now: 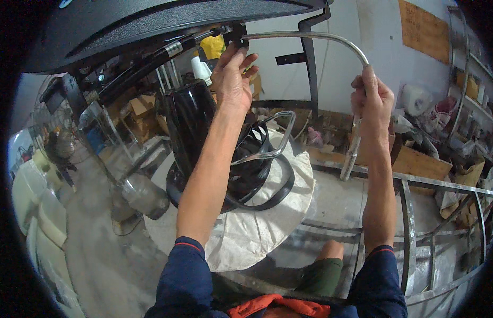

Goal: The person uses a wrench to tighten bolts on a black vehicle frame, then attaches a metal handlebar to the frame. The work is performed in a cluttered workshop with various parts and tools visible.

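A bent silver metal tube arches from a small black bracket under a large black padded panel. My right hand is wrapped round the tube's right-hand end, thumb along its top. Close under the bracket, my left hand reaches up with thumb and forefinger drawn together near the tube's other end; whatever sits between the fingertips is hidden. A black gas strut slants from the bracket down to the left. Below my left forearm stands a glossy black column among curved black parts.
A cream cloth covers a round surface beneath the column. Another bent metal tube juts from the column's right. On the right is a metal frame, on the left a row of pale moulded pieces. A black bracket arm hangs behind the tube.
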Tool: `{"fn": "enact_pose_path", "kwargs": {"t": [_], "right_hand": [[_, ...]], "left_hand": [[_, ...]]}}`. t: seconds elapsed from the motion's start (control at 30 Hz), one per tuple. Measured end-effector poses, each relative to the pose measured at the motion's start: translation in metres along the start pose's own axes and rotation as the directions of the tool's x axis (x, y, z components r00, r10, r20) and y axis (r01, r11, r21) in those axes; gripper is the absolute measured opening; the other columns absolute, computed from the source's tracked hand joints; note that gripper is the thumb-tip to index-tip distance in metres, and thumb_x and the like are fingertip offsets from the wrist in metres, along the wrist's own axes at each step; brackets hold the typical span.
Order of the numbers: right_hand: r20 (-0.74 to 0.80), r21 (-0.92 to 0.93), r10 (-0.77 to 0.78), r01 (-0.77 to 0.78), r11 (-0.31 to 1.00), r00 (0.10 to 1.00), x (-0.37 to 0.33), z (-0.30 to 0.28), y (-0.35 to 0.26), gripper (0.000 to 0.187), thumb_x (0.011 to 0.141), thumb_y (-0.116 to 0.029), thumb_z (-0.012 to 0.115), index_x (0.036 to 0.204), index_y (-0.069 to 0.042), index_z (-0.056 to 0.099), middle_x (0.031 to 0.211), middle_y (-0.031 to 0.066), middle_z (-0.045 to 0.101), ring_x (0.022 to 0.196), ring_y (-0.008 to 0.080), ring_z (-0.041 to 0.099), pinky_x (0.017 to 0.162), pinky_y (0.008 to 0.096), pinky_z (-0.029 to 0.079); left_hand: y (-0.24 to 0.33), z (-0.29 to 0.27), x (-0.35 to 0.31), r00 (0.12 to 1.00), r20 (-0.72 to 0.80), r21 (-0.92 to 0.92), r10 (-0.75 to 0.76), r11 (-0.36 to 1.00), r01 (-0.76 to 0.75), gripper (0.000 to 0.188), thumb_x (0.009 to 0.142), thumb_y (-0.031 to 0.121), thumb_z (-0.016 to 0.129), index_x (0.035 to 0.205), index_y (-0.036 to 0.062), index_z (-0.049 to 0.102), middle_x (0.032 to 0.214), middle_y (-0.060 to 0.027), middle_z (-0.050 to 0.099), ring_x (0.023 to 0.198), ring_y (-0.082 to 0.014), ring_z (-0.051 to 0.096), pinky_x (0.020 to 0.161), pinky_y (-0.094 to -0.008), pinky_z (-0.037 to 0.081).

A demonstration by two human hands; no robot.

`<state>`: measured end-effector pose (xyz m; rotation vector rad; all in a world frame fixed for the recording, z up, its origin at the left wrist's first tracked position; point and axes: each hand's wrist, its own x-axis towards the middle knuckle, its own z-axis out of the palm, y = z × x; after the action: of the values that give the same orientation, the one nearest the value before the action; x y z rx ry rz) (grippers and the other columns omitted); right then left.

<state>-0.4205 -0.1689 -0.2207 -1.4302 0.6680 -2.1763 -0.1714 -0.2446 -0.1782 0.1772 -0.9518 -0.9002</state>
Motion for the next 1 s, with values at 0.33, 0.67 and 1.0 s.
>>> {"fn": "enact_pose_path", "kwargs": {"t": [0.33, 0.67, 1.0], "right_hand": [[-0.026, -0.164, -0.122, 0.117, 0.980, 0.992, -0.012, 0.005, 0.014, 0.047, 0.103, -0.040, 0.054, 0.074, -0.003, 0.061, 0.055, -0.0069, 0.038, 0.050, 0.0020, 0.033, 0.045, 0.0231, 0.023], [0.042, -0.399, -0.328, 0.316, 0.861, 0.944, 0.002, 0.002, 0.001, 0.050, 0.103, -0.041, 0.053, 0.074, 0.000, 0.062, 0.055, -0.0040, 0.041, 0.050, 0.0046, 0.037, 0.045, 0.0257, 0.025], [0.000, -0.290, -0.010, 0.009, 0.957, 1.000, -0.036, 0.022, -0.037, 0.056, 0.102, -0.051, 0.052, 0.071, -0.003, 0.056, 0.051, -0.0020, 0.043, 0.040, 0.0057, 0.035, 0.038, 0.0256, 0.022]], "left_hand": [[-0.012, 0.006, 0.000, 0.993, -0.037, -0.035, 0.116, 0.993, -0.117, 0.024, 0.085, 0.011, 0.077, 0.107, 0.0078, 0.069, 0.095, -0.0030, 0.070, 0.079, -0.0178, 0.070, 0.061, -0.0310, 0.050], [-0.022, 0.008, 0.000, 0.987, -0.029, -0.037, 0.155, 0.987, -0.156, 0.022, 0.084, 0.006, 0.077, 0.103, 0.0096, 0.069, 0.097, -0.0017, 0.071, 0.083, -0.0190, 0.072, 0.059, -0.0260, 0.051], [-0.022, 0.009, -0.005, 0.978, -0.017, -0.028, 0.209, 0.977, -0.209, 0.021, 0.086, -0.002, 0.068, 0.106, 0.0042, 0.068, 0.097, -0.0061, 0.070, 0.078, -0.0159, 0.070, 0.055, -0.0240, 0.048]]}}
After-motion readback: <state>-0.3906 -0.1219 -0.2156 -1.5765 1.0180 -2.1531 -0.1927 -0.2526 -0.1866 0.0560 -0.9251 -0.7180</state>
